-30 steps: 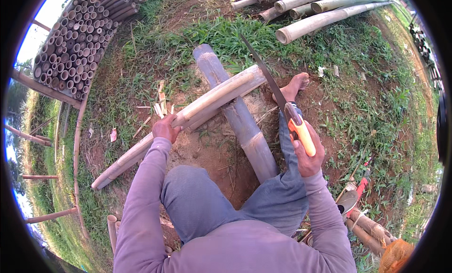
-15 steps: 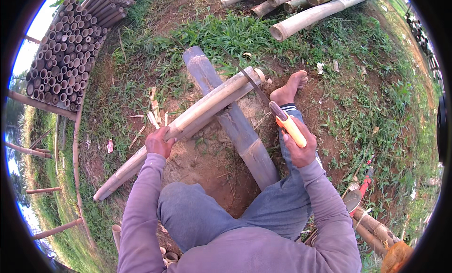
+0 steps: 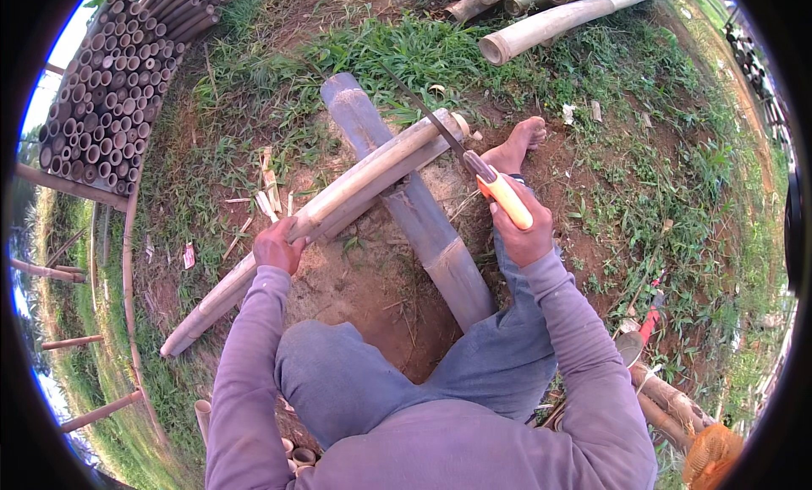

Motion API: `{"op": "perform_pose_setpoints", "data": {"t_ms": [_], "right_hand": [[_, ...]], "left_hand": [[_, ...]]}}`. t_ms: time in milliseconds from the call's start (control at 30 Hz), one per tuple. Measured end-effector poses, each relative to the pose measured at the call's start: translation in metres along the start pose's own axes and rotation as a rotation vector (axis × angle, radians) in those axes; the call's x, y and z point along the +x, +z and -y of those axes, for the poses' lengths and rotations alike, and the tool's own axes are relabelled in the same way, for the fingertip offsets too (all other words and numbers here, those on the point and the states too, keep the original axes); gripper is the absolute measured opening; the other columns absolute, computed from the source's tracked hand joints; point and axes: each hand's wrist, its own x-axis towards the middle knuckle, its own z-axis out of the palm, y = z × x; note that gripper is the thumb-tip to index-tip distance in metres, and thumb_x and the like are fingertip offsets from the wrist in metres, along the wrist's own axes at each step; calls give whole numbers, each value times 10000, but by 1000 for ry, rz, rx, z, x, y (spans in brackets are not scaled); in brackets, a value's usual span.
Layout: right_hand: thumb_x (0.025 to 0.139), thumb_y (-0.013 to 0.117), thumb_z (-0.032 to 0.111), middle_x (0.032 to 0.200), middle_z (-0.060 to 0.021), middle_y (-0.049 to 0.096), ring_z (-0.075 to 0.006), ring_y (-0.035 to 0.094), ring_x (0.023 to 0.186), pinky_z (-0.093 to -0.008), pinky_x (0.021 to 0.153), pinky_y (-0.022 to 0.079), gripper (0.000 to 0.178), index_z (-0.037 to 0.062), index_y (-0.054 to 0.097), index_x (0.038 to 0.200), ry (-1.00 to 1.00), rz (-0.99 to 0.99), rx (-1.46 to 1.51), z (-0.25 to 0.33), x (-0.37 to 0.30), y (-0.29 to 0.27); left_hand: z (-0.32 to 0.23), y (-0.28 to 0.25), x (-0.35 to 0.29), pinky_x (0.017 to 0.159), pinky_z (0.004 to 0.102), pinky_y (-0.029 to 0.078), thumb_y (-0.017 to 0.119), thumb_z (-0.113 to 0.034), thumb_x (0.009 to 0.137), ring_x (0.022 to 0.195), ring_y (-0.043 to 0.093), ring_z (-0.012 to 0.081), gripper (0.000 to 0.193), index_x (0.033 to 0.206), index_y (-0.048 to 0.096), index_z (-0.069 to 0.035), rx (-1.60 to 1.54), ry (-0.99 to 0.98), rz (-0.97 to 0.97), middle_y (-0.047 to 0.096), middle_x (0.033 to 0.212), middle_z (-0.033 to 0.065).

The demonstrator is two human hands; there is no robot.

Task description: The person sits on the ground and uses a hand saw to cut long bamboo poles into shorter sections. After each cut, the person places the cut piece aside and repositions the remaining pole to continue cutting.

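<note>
My left hand [image 3: 277,246] is wrapped round a pair of pale bamboo poles [image 3: 359,186] lying side by side. They rest slantwise across a thicker grey bamboo log [image 3: 440,253], their near-left end low over the ground. My right hand [image 3: 526,224] is closed on the orange-yellow handle of a handsaw [image 3: 506,198]. Its thin dark blade crosses the poles close to their far right end and points up and left over the grass. Whether the teeth have cut into the bamboo is too small to tell.
A big stack of cut bamboo tubes [image 3: 106,101] stands at far left behind a bamboo rail. Long poles [image 3: 575,25] lie at the top. My bare foot [image 3: 520,143] is beside the saw. Bamboo splinters [image 3: 269,186] litter the ground; a red-handled tool [image 3: 650,321] lies at right.
My right hand and the saw have moved away from me, up and slightly left, along the blade's line. My left hand keeps its grip on the poles; the whole view has shifted a little.
</note>
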Motion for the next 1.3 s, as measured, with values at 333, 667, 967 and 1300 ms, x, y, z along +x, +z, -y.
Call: {"op": "perform_pose_setpoints", "data": {"t_ms": [333, 667, 967, 1300], "right_hand": [[917, 738, 4, 1255, -198, 773, -268, 787, 1131, -361, 955, 611, 478, -22, 668, 1390, -69, -41, -98, -5, -35, -19], [918, 747, -2, 1220, -141, 794, -186, 772, 1116, -329, 953, 594, 477, -7, 678, 1390, -27, -73, 15, -12, -14, 4], [938, 706, -38, 1297, -139, 765, -186, 737, 1184, -339, 1029, 570, 484, -17, 657, 1419, -2, -59, 3, -15, -19, 8], [937, 701, -43, 1323, -143, 748, -197, 721, 1191, -345, 1031, 564, 482, -25, 657, 1416, 104, -19, 70, -5, -28, 13]], "left_hand": [[0, 3, -10, 878, 462, 581, 933, -230, 773, 931, 747, 376, 455, 1173, 750, -113, 15, 48, 5, 787, 1061, 130], [23, -6, -128, 920, 495, 597, 866, -329, 830, 1137, 715, 356, 595, 1358, 651, -158, 191, 197, 475, 681, 1275, 119], [1, -2, -73, 1158, 598, 399, 941, -469, 721, 1392, 529, 381, 928, 1501, 529, -180, 113, 321, -37, 557, 1473, 128], [52, 22, -26, 1102, 511, 470, 943, -250, 677, 1264, 641, 349, 978, 1538, 482, -208, 167, -8, 156, 641, 1335, 118]]}}
